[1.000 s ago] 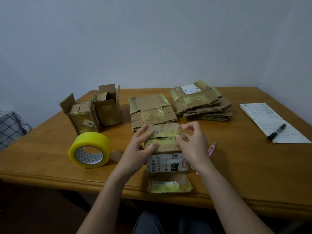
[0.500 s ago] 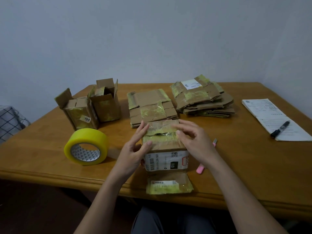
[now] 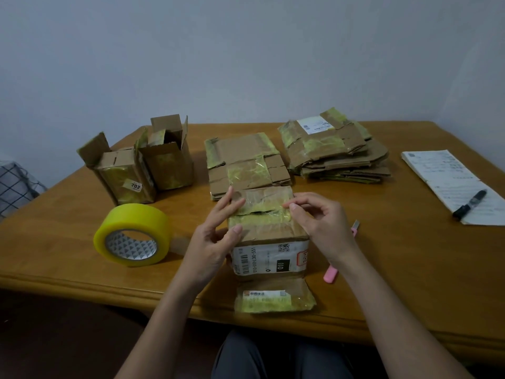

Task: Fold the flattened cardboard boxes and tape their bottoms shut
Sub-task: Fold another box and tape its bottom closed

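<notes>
The box [image 3: 269, 236] stands near the front edge of the table [image 3: 410, 269], bottom end up, so that its flaps face the person and can be pressed level for taping. One long flap hangs off its near side, lying flat on the wood.

The left hand [image 3: 216, 236] is against the box's left side with fingers straight and spread, fingertips on the far flap and thumb resting on the near one; this looks meant to keep both flaps down and the seam closed. The right hand [image 3: 318, 220] is at the box's right side, fingers loosely curled, the forefinger tip touching the seam where the flaps meet. Whether it pinches a flap edge or only presses there, I cannot tell.

The tape roll [image 3: 132, 235] lies left of the box, within easy reach of the left hand, likely because taping is the step that follows. A pink cutter [image 3: 332, 274] lies just right of the box, partly hidden under the right forearm, handy for cutting the strip.

Behind the box are two stacks of flat cardboard [image 3: 246, 162], one directly behind and another [image 3: 336, 149] behind and to the right, waiting their turn. Two finished boxes [image 3: 142, 165] stand behind and left, out of the working area. A sheet of paper [image 3: 451, 176] with a marker [image 3: 468, 203] lies far right of the box.
</notes>
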`<action>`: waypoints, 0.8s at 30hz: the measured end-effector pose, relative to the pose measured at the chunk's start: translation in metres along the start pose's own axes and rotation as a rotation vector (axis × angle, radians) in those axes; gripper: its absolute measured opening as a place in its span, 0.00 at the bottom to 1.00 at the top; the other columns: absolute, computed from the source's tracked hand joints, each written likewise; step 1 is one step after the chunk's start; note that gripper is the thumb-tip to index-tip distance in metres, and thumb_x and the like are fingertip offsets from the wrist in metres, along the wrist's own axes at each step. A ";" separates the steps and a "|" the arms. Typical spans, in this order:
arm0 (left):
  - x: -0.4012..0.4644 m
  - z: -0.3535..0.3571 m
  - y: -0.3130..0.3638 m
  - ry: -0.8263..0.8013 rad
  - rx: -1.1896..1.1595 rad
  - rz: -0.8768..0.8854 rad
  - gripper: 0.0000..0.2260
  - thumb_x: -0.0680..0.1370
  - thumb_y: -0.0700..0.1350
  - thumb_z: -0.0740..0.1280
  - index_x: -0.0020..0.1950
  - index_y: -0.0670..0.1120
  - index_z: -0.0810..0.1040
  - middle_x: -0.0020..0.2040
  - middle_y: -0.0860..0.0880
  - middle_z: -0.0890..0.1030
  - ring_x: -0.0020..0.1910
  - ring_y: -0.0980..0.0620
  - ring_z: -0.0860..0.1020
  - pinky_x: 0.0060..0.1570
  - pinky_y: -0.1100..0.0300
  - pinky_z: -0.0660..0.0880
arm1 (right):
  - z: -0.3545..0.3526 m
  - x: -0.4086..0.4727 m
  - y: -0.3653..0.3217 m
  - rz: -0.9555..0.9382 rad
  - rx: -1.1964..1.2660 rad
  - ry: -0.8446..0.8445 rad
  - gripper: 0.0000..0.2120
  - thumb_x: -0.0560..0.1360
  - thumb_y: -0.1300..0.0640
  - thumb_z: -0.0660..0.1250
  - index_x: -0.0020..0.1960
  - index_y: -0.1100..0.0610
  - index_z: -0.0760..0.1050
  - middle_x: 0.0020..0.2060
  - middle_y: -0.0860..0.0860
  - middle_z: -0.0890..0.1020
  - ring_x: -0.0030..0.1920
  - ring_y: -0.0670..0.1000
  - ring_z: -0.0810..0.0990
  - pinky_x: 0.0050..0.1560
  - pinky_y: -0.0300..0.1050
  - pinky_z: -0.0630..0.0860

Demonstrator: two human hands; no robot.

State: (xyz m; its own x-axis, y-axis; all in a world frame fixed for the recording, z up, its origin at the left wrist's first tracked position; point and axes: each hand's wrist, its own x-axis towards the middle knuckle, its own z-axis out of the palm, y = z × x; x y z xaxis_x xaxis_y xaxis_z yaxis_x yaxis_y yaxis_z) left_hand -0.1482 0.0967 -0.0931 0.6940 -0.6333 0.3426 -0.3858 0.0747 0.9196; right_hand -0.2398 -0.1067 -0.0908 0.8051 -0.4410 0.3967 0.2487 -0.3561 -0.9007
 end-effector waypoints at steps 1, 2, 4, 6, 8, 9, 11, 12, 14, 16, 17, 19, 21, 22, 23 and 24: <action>0.000 0.002 -0.001 0.021 -0.008 0.012 0.19 0.76 0.48 0.65 0.68 0.53 0.75 0.76 0.61 0.63 0.64 0.75 0.69 0.48 0.70 0.77 | 0.000 0.000 0.003 0.006 0.011 0.000 0.10 0.76 0.61 0.68 0.44 0.47 0.82 0.46 0.39 0.83 0.50 0.42 0.80 0.49 0.40 0.78; 0.000 0.004 -0.001 0.043 -0.020 0.022 0.18 0.76 0.47 0.66 0.66 0.51 0.76 0.75 0.60 0.64 0.64 0.74 0.70 0.48 0.69 0.78 | 0.000 0.000 0.006 0.021 0.027 0.000 0.10 0.76 0.60 0.68 0.44 0.46 0.82 0.46 0.41 0.83 0.50 0.43 0.80 0.49 0.41 0.79; 0.000 0.007 -0.002 0.079 -0.050 0.036 0.18 0.75 0.46 0.66 0.65 0.49 0.77 0.74 0.59 0.66 0.62 0.72 0.72 0.47 0.67 0.78 | 0.000 -0.001 0.008 0.059 0.071 -0.007 0.09 0.77 0.58 0.68 0.44 0.46 0.82 0.48 0.45 0.82 0.50 0.45 0.80 0.46 0.41 0.79; 0.001 0.009 -0.001 0.094 -0.065 0.037 0.18 0.75 0.46 0.66 0.65 0.49 0.77 0.74 0.59 0.67 0.62 0.73 0.72 0.46 0.68 0.79 | 0.000 -0.001 0.007 0.085 0.104 -0.020 0.07 0.77 0.55 0.68 0.44 0.44 0.83 0.50 0.49 0.82 0.49 0.46 0.80 0.43 0.38 0.78; 0.001 0.009 0.001 0.090 -0.064 0.020 0.20 0.74 0.46 0.66 0.66 0.50 0.76 0.73 0.58 0.67 0.61 0.74 0.72 0.46 0.69 0.78 | -0.001 -0.003 0.004 0.109 0.108 -0.032 0.05 0.75 0.48 0.68 0.45 0.43 0.83 0.51 0.48 0.82 0.50 0.45 0.80 0.44 0.38 0.79; 0.000 0.008 0.002 0.084 -0.049 0.010 0.21 0.74 0.46 0.66 0.67 0.50 0.74 0.74 0.58 0.66 0.60 0.75 0.71 0.46 0.70 0.78 | -0.002 -0.004 0.003 0.116 0.094 -0.041 0.07 0.74 0.45 0.67 0.46 0.42 0.83 0.52 0.47 0.82 0.52 0.45 0.80 0.47 0.40 0.80; -0.001 0.006 0.005 0.065 0.036 -0.009 0.22 0.75 0.49 0.64 0.70 0.52 0.71 0.75 0.59 0.64 0.60 0.75 0.71 0.47 0.71 0.77 | -0.003 -0.008 0.000 0.126 0.041 -0.069 0.10 0.74 0.40 0.64 0.50 0.39 0.82 0.53 0.44 0.81 0.55 0.43 0.79 0.53 0.45 0.80; -0.002 0.005 0.008 0.056 0.099 -0.021 0.22 0.75 0.52 0.63 0.70 0.55 0.70 0.75 0.61 0.63 0.64 0.73 0.69 0.48 0.71 0.76 | -0.003 -0.010 -0.002 0.127 0.001 -0.086 0.13 0.74 0.38 0.62 0.53 0.38 0.81 0.55 0.43 0.80 0.56 0.41 0.77 0.56 0.45 0.79; -0.005 0.002 0.012 0.041 0.215 -0.053 0.23 0.75 0.57 0.61 0.70 0.61 0.67 0.76 0.63 0.60 0.73 0.60 0.63 0.53 0.66 0.78 | -0.004 -0.013 -0.008 0.118 -0.096 -0.112 0.19 0.73 0.34 0.57 0.59 0.38 0.77 0.57 0.40 0.76 0.59 0.38 0.73 0.58 0.44 0.76; -0.007 -0.001 0.017 0.030 0.308 -0.085 0.26 0.74 0.61 0.60 0.72 0.60 0.66 0.77 0.60 0.60 0.73 0.48 0.68 0.52 0.54 0.80 | -0.006 -0.014 -0.015 0.108 -0.187 -0.121 0.22 0.73 0.33 0.54 0.64 0.37 0.72 0.58 0.37 0.72 0.58 0.35 0.69 0.58 0.40 0.72; -0.008 -0.004 0.020 0.026 0.339 -0.089 0.28 0.74 0.62 0.60 0.74 0.60 0.66 0.78 0.59 0.60 0.68 0.46 0.72 0.47 0.54 0.80 | -0.007 -0.014 -0.019 0.108 -0.218 -0.120 0.21 0.75 0.34 0.54 0.65 0.36 0.70 0.58 0.37 0.70 0.57 0.35 0.68 0.57 0.39 0.70; -0.012 -0.011 0.025 0.033 0.347 -0.060 0.29 0.73 0.63 0.60 0.73 0.59 0.67 0.77 0.55 0.63 0.52 0.51 0.80 0.33 0.61 0.78 | -0.009 -0.013 -0.026 0.116 -0.258 -0.089 0.18 0.78 0.39 0.56 0.68 0.37 0.69 0.60 0.40 0.70 0.60 0.40 0.67 0.58 0.42 0.68; -0.016 -0.022 0.031 0.084 0.337 -0.023 0.25 0.74 0.61 0.62 0.71 0.58 0.70 0.74 0.53 0.67 0.39 0.52 0.80 0.28 0.61 0.76 | -0.012 -0.011 -0.036 0.087 -0.325 0.010 0.16 0.80 0.47 0.61 0.68 0.43 0.72 0.62 0.45 0.72 0.60 0.42 0.69 0.57 0.39 0.70; -0.018 -0.028 0.034 0.130 0.348 -0.001 0.22 0.75 0.59 0.62 0.69 0.57 0.72 0.72 0.53 0.70 0.37 0.52 0.80 0.28 0.59 0.77 | -0.011 -0.010 -0.044 0.047 -0.350 0.076 0.15 0.80 0.51 0.62 0.66 0.46 0.74 0.62 0.47 0.74 0.58 0.41 0.71 0.55 0.33 0.70; -0.021 -0.035 0.036 0.190 0.373 0.025 0.19 0.77 0.56 0.63 0.68 0.55 0.74 0.69 0.52 0.73 0.36 0.52 0.80 0.28 0.58 0.78 | -0.009 -0.009 -0.052 0.001 -0.353 0.137 0.13 0.80 0.55 0.63 0.64 0.49 0.76 0.60 0.48 0.76 0.54 0.37 0.73 0.51 0.26 0.70; -0.023 -0.043 0.036 0.262 0.413 0.052 0.17 0.78 0.53 0.64 0.67 0.53 0.76 0.65 0.51 0.76 0.36 0.53 0.80 0.29 0.56 0.79 | -0.004 -0.009 -0.062 -0.046 -0.336 0.185 0.12 0.80 0.59 0.63 0.62 0.52 0.78 0.58 0.49 0.77 0.50 0.34 0.74 0.47 0.23 0.70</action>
State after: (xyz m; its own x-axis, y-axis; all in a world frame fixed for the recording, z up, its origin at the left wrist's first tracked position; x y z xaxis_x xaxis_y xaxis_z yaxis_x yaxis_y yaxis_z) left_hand -0.1525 0.1471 -0.0594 0.7767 -0.4174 0.4717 -0.5959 -0.2443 0.7650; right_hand -0.2648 -0.0843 -0.0378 0.6789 -0.5483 0.4884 0.0678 -0.6155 -0.7852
